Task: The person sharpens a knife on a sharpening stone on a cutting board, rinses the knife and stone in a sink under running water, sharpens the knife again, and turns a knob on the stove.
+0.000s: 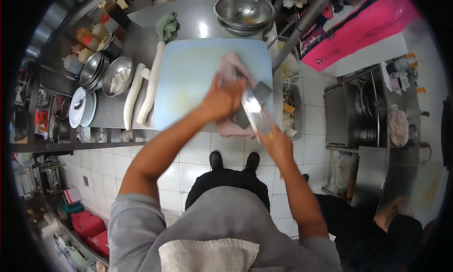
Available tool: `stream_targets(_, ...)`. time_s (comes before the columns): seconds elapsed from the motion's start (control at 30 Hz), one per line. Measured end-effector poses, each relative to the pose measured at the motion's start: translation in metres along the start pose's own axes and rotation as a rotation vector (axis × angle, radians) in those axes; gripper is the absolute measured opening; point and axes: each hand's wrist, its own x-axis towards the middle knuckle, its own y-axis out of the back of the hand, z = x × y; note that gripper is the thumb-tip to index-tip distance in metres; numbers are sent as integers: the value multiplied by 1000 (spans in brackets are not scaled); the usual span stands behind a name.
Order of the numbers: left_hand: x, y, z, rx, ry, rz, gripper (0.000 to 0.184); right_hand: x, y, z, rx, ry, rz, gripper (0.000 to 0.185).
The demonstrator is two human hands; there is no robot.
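Note:
My right hand (276, 144) is closed round the handle of a knife. The broad, shiny knife blade (254, 111) points up and left, over a dark grey flat block (263, 91) that looks like a sharpening stone. Near the blade's far end is my left hand (224, 99), blurred by motion, so whether its fingers grip or only touch the blade cannot be made out. A crumpled pink cloth (231, 64) lies under and around the block. All this is at the right side of a pale blue cutting board (188, 73).
Long white peeled roots (150, 95) lie left of the board, beside a metal bowl (118, 76) holding white pieces. Metal colanders (244, 11) and a green cloth (166, 26) are behind. A scrap bin (290, 109) stands at the right. Another person (373, 229) is at lower right.

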Motion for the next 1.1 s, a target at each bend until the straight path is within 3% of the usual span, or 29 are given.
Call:
stream_targets(0.07, 23, -8, -27, -91, 23, 37, 42, 55, 8, -21, -76, 20, -5, 60)
stream_targets(0.13, 29, -6, -32, -162, 1, 84, 42, 39, 3, -13, -61, -12, -33, 59)
stream_targets(0.23, -19, 22, 38, -122, -52, -94, 42, -42, 9, 5, 38, -133, -118, 56)
stream_targets(0.27, -74, -1, 86, -100, -121, 149, 43, -112, -10, 52, 136, -109, -175, 59)
stream_targets(0.3, -83, 21, 104, -109, -167, 155, 41, -139, -3, 58, 98, -66, -185, 61)
stream_targets(0.33, -86, 37, 110, -258, -145, 56, 39, -131, 1, 58, 96, -56, -182, 61)
stream_targets(0.43, -48, 7, 62, -195, -55, 63, 38, -73, 1, 49, 6, -154, -212, 63)
stream_targets(0.5, 3, -11, 9, 12, -77, 125, 45, 8, -1, 30, -49, 17, -25, 61)
stream_targets(0.57, 28, -18, -24, -118, -61, 158, 48, 50, 14, 8, -35, 85, 11, 60)
stream_targets(0.67, 0, -6, 13, -89, -90, 88, 44, -3, 4, 29, 2, -16, -78, 60)
stream_targets(0.7, -20, 12, 43, -92, -82, -31, 42, -39, 6, 38, 3, -39, -105, 60)
stream_targets(0.73, -46, 0, 68, -150, -106, 100, 42, -72, 17, 40, -26, -194, -271, 61)
stream_targets(0.77, -67, 16, 101, -10, -107, 102, 40, -109, 11, 64, -52, -125, -288, 62)
stream_targets(0.83, -86, 40, 132, -326, -28, 5, 36, -142, 30, 68, 148, -188, -365, 64)
stream_targets(0.93, -51, 13, 90, -79, -12, 0, 40, -72, 29, 54, -38, -127, -301, 62)
stream_targets(0.97, -26, 1, 60, 10, 12, -27, 41, -33, 23, 46, -53, -37, -188, 61)
stream_targets(1.03, 12, -2, 10, -110, 9, 104, 42, 32, 17, 33, 16, 38, -111, 61)
stream_targets(1.1, 9, -3, 12, -135, -14, 139, 41, 22, 16, 32, 13, 27, -122, 61)
